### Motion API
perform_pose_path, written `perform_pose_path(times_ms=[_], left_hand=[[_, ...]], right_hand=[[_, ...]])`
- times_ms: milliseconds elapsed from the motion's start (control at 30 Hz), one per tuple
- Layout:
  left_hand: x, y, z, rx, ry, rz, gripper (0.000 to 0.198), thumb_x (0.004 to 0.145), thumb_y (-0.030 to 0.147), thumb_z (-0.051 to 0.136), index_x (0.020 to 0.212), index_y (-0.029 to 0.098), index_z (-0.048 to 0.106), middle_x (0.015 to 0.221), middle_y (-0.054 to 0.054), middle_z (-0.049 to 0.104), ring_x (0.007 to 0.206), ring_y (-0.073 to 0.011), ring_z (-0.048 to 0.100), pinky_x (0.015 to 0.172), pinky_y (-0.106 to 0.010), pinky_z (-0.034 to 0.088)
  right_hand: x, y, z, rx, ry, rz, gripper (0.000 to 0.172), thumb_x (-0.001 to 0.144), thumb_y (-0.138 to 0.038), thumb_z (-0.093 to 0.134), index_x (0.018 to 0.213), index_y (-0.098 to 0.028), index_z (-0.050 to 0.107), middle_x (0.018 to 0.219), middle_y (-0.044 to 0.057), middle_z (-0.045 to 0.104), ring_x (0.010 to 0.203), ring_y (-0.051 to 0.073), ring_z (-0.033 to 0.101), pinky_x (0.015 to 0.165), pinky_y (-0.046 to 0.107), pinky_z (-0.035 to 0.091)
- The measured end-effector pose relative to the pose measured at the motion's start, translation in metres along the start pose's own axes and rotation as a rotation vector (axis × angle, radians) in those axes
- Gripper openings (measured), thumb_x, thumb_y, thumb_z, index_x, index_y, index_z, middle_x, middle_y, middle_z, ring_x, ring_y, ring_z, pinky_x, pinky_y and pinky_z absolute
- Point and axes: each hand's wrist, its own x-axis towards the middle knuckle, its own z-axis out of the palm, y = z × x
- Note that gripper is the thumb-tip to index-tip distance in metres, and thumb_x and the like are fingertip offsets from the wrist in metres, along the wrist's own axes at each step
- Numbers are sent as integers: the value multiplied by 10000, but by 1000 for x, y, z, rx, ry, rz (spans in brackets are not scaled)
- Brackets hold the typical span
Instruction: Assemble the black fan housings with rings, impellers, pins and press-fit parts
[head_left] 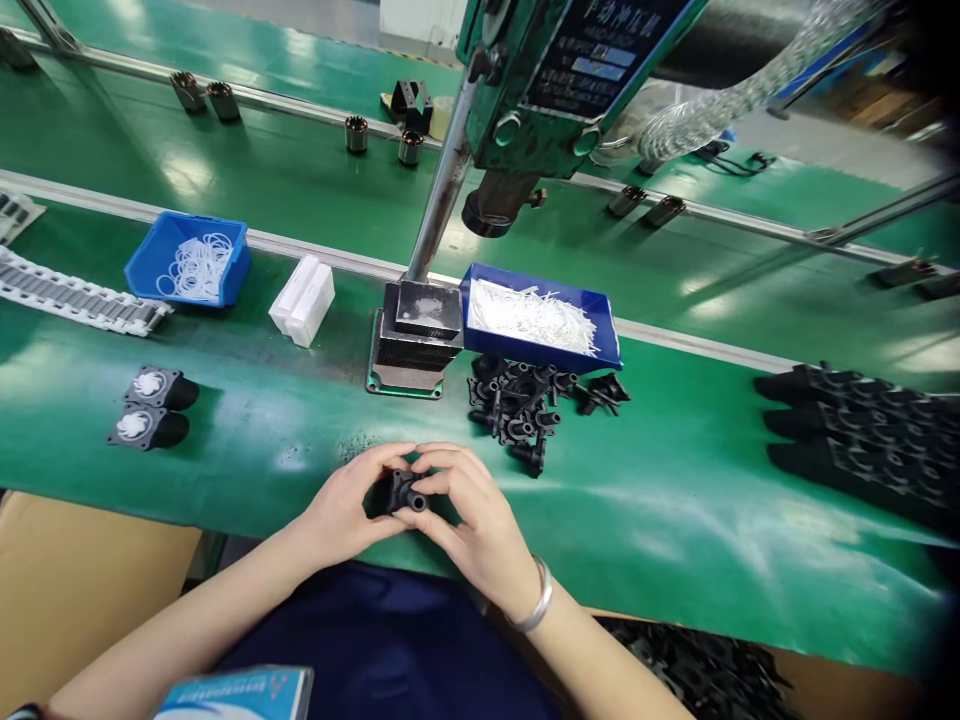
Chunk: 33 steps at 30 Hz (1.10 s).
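Both my hands hold one black plastic part (405, 492) over the front of the green bench. My left hand (345, 508) wraps its fingers round the part's left side. From the right, my right hand (474, 510) pinches it by the round spout, with a silver bangle on that wrist. A loose pile of similar black parts (517, 400) lies just beyond, to the right. Behind my hands stands a dark metal block (427, 310) on a base plate, under the green press (525, 110).
A blue tray (540, 350) holds thin white pieces; a blue bin (142, 268) holds white rings. White blocks (302, 300) stand between bin and press. Two black housings with white impellers (150, 405) sit left. Rows of black housings (862, 430) lie right.
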Motion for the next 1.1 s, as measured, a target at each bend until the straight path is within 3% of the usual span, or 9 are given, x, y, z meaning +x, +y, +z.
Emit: perform_pose_path(times_ms=[333,533,833,967,1100], left_hand=[[5,10,-11,32,-88,66,586,866,251,692,1396,264,441,1314,-79,605,1133,-204,625,988,-353,538],[2,11,-8,5,-17,21,563,812,204,735,1323,272,507,1275,-62,635,1121,-217,644,993,-359,538],[1,8,-7,45,18,106,535,790,179,754,1275,244,539,1208,-69,660,1085,-213,658,922,-334,566],[16,30,-32,142,79,240,444,805,181,756,1213,231,588,1109,-57,672,1011,-183,656,875,-293,565],[64,64,-75,239,217,449,369,797,257,786,1130,207,635,1053,-59,672,983,-181,643,851,-293,559]], right_hand=[[-2,4,1,-9,-49,11,185,866,-282,709,974,-231,568,995,46,662,1051,200,626,1034,445,488],[-4,5,5,27,-4,20,189,862,-272,715,970,-224,567,1011,60,651,1091,209,603,965,420,519],[-3,5,4,92,-31,33,203,868,-345,702,985,-228,584,1030,61,659,1106,206,614,946,385,526],[14,-4,-29,24,-54,17,360,857,-416,703,1136,-240,561,1247,102,606,1206,219,578,1005,394,509],[65,-23,-90,-190,186,-132,295,889,-374,672,1133,-248,564,1236,97,597,1206,240,568,1041,454,478]])
